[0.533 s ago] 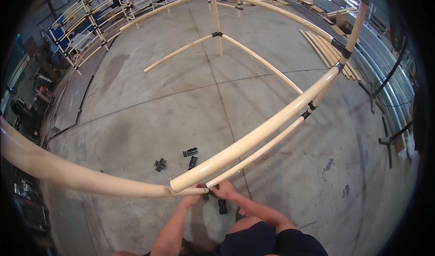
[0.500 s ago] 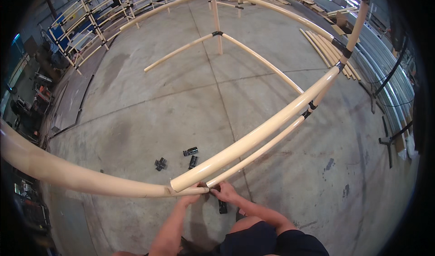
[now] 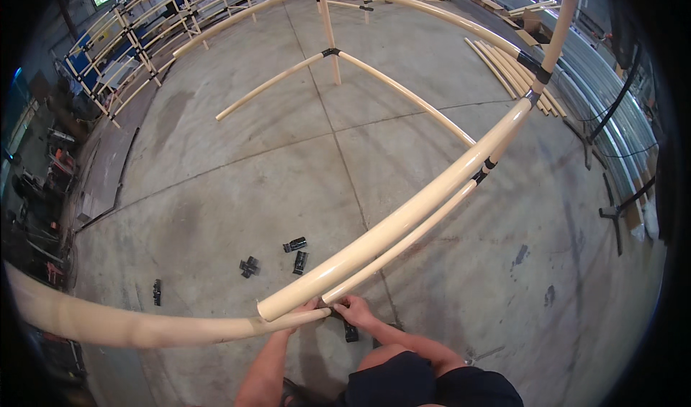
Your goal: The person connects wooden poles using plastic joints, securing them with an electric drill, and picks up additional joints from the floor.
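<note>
My left hand [image 3: 308,307] is closed beside the end of the lower cream pipe [image 3: 165,331], which comes in from the left and hides much of it. Opposite it, my right hand [image 3: 355,312] has its fingers pinched together at that pipe's tip. Something small and dark lies between the two hands, too small to make out. Just above them ends a thin cream pipe [image 3: 403,250], and a thicker cream pipe [image 3: 392,223] runs alongside it. A black pipe connector [image 3: 350,333] sits just below my right hand.
Black connectors [image 3: 294,245] lie on the concrete floor ahead, with a cross-shaped one [image 3: 249,267] and another [image 3: 157,292] further left. An upright pipe [image 3: 561,36] with black joints rises at the right. Loose pipes [image 3: 515,76] lie beyond; pipe racks [image 3: 129,43] stand far left.
The view has shifted slightly, so the pipes and floor parts sit a little differently. A connector at the left now shows from behind the pipe. My hands stay together at the pipe end.
</note>
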### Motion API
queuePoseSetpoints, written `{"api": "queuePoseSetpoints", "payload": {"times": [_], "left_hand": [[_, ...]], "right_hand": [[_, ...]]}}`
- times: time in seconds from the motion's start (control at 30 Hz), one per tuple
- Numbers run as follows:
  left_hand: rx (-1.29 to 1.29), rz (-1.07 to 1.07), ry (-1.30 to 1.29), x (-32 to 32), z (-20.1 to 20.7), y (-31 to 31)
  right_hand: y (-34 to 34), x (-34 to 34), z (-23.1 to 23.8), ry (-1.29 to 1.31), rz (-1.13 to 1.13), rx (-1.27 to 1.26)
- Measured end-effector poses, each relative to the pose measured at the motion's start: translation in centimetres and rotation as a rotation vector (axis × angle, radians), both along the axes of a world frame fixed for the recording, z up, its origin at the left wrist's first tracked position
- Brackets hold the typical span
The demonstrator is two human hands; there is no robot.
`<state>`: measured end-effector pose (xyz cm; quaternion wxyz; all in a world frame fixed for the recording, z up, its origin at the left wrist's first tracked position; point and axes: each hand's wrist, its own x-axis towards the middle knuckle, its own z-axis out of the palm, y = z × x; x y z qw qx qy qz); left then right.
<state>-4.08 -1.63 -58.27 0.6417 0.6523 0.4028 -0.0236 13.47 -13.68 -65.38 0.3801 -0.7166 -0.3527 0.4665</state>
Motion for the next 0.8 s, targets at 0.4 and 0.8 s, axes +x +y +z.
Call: {"api": "queuePoseSetpoints", "payload": {"times": [0.4, 0.8], "left_hand": [[-0.178, 0.265, -0.032, -1.7, -2.5, 0.1], [-0.273, 0.06, 0.127, 0.3, 6.3, 1.6]], "right_hand": [[2.1, -1.1, 5.2, 0.554, -0.224, 0.123], [0.8, 1.0, 9.2, 0.871, -0.279, 0.252]]}}
